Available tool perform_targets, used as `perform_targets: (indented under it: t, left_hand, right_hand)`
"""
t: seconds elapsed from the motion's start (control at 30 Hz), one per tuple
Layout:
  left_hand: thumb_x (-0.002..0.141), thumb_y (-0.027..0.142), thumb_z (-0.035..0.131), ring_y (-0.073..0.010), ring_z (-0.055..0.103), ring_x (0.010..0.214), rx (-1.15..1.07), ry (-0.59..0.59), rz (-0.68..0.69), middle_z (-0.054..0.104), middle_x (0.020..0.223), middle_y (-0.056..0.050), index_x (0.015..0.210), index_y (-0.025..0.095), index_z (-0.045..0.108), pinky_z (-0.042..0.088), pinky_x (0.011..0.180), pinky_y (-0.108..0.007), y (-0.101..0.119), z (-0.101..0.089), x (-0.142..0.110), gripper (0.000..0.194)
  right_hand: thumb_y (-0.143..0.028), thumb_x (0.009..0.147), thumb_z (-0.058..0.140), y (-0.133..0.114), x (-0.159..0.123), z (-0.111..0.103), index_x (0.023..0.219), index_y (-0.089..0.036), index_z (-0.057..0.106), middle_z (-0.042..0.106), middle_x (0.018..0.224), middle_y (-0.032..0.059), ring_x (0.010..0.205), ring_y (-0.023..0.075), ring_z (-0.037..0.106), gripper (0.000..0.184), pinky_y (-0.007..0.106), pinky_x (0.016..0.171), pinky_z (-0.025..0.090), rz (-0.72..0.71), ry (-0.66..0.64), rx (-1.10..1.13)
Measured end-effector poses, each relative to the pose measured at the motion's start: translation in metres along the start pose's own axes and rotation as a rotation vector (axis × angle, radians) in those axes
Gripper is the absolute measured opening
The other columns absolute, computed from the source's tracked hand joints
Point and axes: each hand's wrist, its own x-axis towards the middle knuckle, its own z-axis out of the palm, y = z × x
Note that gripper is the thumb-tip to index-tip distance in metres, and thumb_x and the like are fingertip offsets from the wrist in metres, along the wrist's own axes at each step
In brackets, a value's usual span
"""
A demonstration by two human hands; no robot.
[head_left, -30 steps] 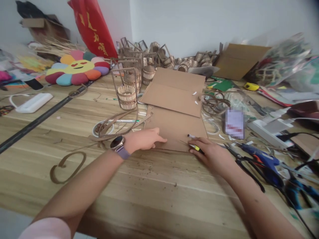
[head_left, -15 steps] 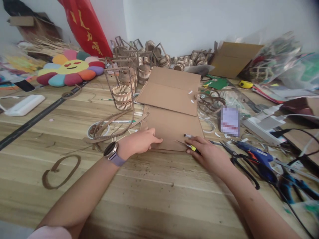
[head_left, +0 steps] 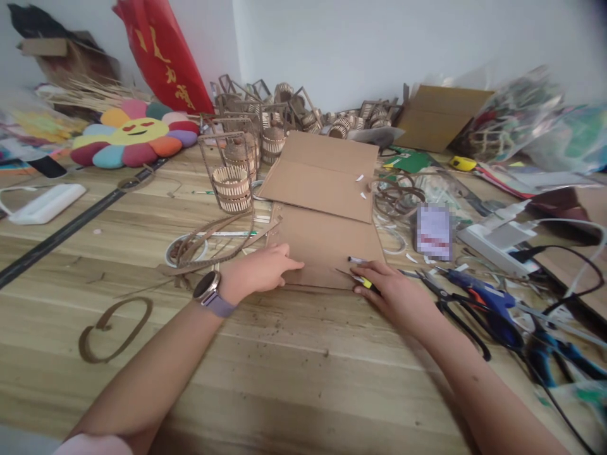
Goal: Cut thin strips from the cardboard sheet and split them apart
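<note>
My left hand (head_left: pixel 260 268), with a watch on its wrist, rests over the left front part of a brown cardboard sheet (head_left: pixel 327 234). Its index finger stretches out along the board, and I see nothing held in it. At the sheet's right front edge my right hand (head_left: pixel 386 287) is closed on a yellow and black craft knife (head_left: pixel 364 282), whose thin blade points left over the board. A pen with a dark end (head_left: pixel 355 259) lies on the cardboard, touching or close to the right fingers. A second cardboard piece (head_left: pixel 325 167) overlaps the far part of the sheet.
Left of the cardboard stand small slatted buckets (head_left: pixel 232 189) and a tape roll (head_left: pixel 173 253) with brown strips. Scissors (head_left: pixel 455 309), a blue glue gun (head_left: pixel 484 287), pliers (head_left: pixel 550 354) and a white power strip (head_left: pixel 497 246) crowd the right. A flower cushion (head_left: pixel 135 134) lies far left.
The view has shifted slightly. Both hands keep nearly the same places on the cardboard, and the knife stays in my right hand.
</note>
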Motion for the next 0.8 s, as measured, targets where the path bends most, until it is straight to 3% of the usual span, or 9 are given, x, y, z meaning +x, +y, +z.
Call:
perform_targets:
  t: [0.13, 0.3, 0.8]
  left_hand:
    - [0.082, 0.018, 0.071, -0.0258, 0.057, 0.111, 0.033, 0.066, -0.057, 0.059, 0.114, -0.008, 0.121, 0.020, 0.062, 0.044, 0.093, -0.033, -0.008, -0.002, -0.002, 0.040]
    - [0.082, 0.018, 0.071, -0.0232, 0.060, 0.105, 0.024, 0.091, -0.069, 0.059, 0.111, -0.007, 0.109, 0.020, 0.062, 0.046, 0.089, -0.031, -0.013, -0.002, 0.001, 0.028]
    - [0.088, 0.012, 0.060, -0.0248, 0.064, 0.105, -0.054, 0.074, -0.038, 0.065, 0.116, -0.009, 0.113, 0.020, 0.062, 0.048, 0.088, -0.033, -0.021, -0.001, 0.002, 0.026]
  right_hand:
    - [-0.036, 0.095, 0.048, 0.010, -0.003, 0.001, 0.122, -0.025, 0.064, 0.066, 0.122, 0.0099, 0.103, 0.0264, 0.068, 0.034, 0.039, 0.082, 0.057, 0.041, 0.025, -0.047]
    - [-0.038, 0.095, 0.046, 0.013, -0.002, 0.001, 0.120, -0.025, 0.065, 0.066, 0.116, 0.0096, 0.100, 0.0259, 0.068, 0.034, 0.038, 0.080, 0.057, 0.075, 0.036, -0.046]
    - [-0.042, 0.093, 0.047, 0.016, -0.003, 0.010, 0.113, -0.026, 0.061, 0.066, 0.111, 0.0083, 0.097, 0.0272, 0.068, 0.030, 0.040, 0.080, 0.055, 0.133, 0.094, 0.057]
